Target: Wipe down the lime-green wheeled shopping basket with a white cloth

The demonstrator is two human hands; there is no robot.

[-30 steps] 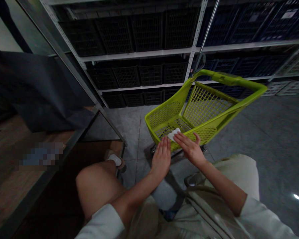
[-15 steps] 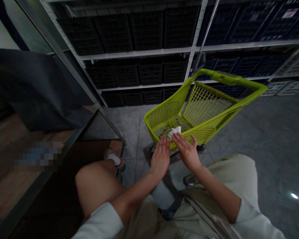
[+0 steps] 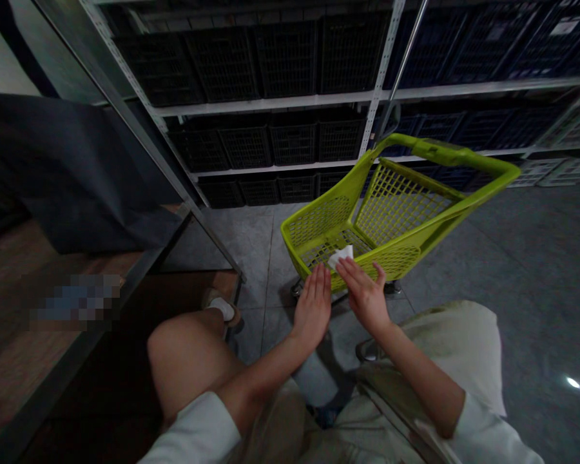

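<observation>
Held left hand [image 3: 313, 308] flat, fingers pressed together, just short of the near rim of the lime-green shopping trolley [image 3: 439, 222]. Set right hand [image 3: 366, 293] beside it, fingers loosely spread, tips touching a white paper slip [image 3: 341, 256] propped inside against that near wall. Crouched on grey tiled floor [image 3: 512, 258], dark crates [image 3: 290, 58] shelved beyond.

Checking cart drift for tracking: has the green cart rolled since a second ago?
No. The green cart keeps its place: its near-left corner holds the same gap to the floor tile seam.
</observation>
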